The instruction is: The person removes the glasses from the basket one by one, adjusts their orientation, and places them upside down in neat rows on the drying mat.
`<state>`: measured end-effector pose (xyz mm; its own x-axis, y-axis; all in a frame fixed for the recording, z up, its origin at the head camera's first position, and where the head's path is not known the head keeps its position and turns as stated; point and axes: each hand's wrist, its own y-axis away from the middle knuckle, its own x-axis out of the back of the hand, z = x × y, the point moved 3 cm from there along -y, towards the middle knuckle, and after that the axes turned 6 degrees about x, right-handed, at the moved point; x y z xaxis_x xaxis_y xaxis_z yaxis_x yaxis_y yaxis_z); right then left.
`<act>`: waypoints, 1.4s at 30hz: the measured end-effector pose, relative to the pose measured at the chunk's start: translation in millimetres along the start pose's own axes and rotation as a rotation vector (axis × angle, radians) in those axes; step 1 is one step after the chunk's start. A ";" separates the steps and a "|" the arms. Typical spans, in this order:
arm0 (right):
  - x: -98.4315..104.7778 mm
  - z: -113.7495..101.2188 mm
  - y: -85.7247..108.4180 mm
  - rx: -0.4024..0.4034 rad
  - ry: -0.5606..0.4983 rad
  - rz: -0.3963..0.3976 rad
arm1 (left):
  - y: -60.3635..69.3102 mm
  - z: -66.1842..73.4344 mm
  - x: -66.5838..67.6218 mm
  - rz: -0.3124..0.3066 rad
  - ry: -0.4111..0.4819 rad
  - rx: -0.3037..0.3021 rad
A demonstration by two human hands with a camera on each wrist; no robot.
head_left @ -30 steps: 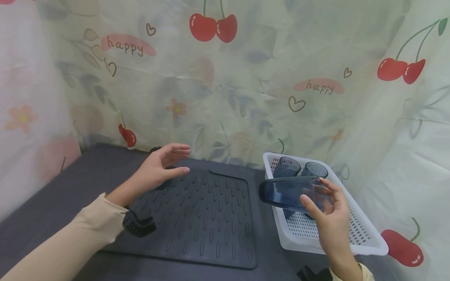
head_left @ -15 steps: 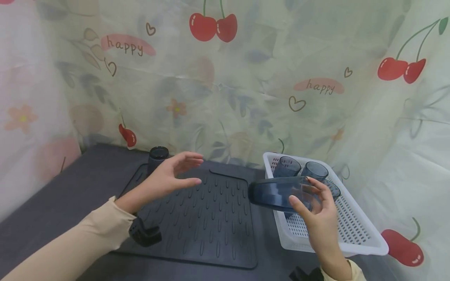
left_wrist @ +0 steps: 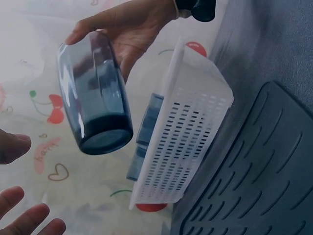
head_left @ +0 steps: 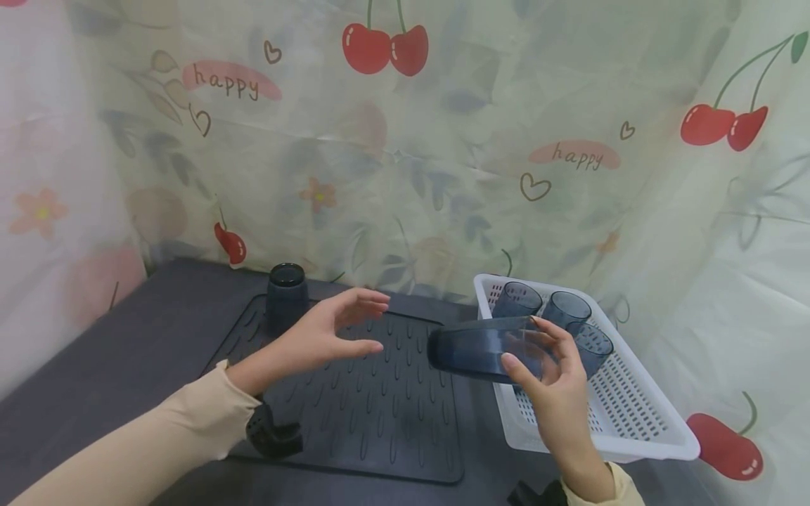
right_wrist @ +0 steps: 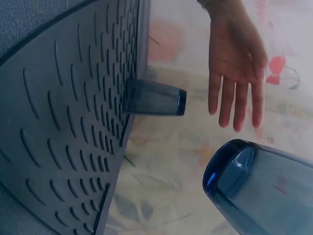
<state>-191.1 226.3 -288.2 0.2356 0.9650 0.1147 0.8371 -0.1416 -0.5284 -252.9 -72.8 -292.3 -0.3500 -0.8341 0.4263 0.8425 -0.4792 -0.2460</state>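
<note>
My right hand (head_left: 560, 400) grips a blue glass (head_left: 477, 348) near its rim, the glass lying sideways in the air with its thick base pointing left, between the basket and the mat. My left hand (head_left: 316, 341) hovers over the ribbed black mat (head_left: 392, 422), fingers extended, thumb apart, holding nothing, a short way left of the glass base. The left wrist view shows the held glass (left_wrist: 95, 93) and the left fingertips, not touching. Another glass (head_left: 287, 299) stands upside down on the mat's back left corner, also seen in the right wrist view (right_wrist: 154, 98).
At the right stands a white perforated basket (head_left: 658, 450) with several blue glasses (head_left: 566, 309) at its back and left side. A dark cloth (head_left: 183, 309) covers the table. Patterned curtains (head_left: 443, 176) hang behind and at both sides.
The right hand has carried the glass left, away from over the basket. My left hand has moved right and slightly down, uncovering the upside-down glass on the mat.
</note>
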 end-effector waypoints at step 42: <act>-37.8 6.4 14.9 0.013 -0.083 -0.104 | -1.3 -11.4 -45.0 -0.175 0.112 0.074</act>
<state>-190.7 189.1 -305.7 0.1056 0.9894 0.1001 0.8483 -0.0371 -0.5282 -243.0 -37.7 -321.1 -0.5334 -0.7672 0.3561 0.7914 -0.6013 -0.1101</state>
